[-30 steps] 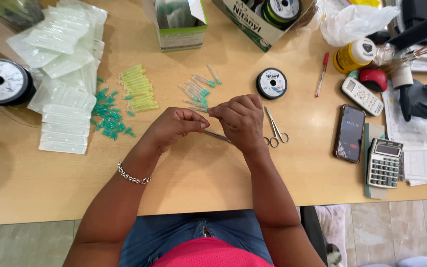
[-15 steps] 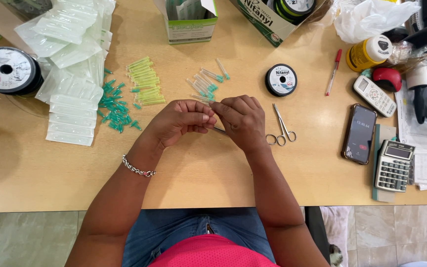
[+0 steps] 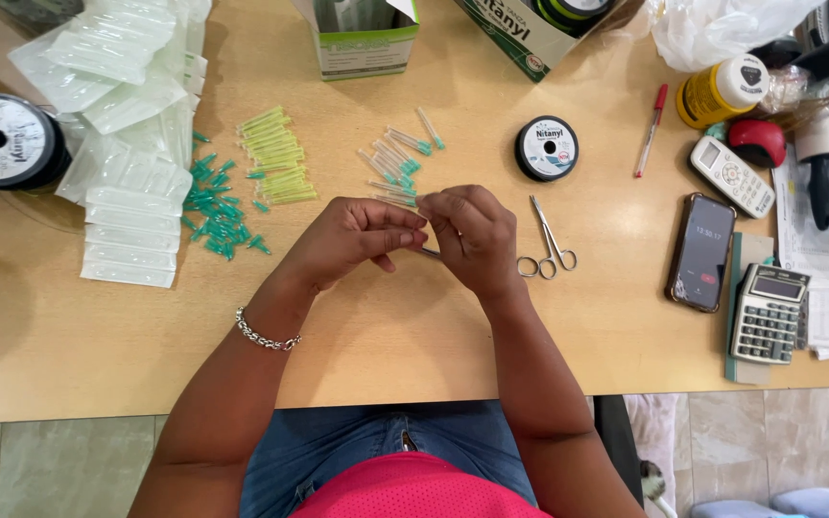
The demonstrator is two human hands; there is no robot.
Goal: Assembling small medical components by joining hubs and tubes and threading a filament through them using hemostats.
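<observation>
My left hand (image 3: 352, 238) and my right hand (image 3: 472, 235) meet fingertip to fingertip above the wooden table (image 3: 530, 317), both pinched on a thin needle-like piece (image 3: 430, 252) that shows only as a short grey sliver below the fingers. Just beyond the hands lie several clear tubes with green ends (image 3: 397, 158). Small steel scissors (image 3: 549, 245) rest right of my right hand. A black thread spool (image 3: 547, 148) sits farther back. Left of the hands are a stack of yellow-green tubes (image 3: 275, 158) and a scatter of green caps (image 3: 218, 206).
Clear plastic packets (image 3: 131, 125) pile at the left beside a large spool (image 3: 2, 139). Two cardboard boxes (image 3: 367, 38) stand at the back. At the right are a phone (image 3: 700, 252), a calculator (image 3: 769, 312), a remote (image 3: 731, 176), a red pen (image 3: 651, 129), a yellow bottle (image 3: 722, 88).
The hands stay pinched together on the small piece with only slight finger shifts; the view has drifted a little.
</observation>
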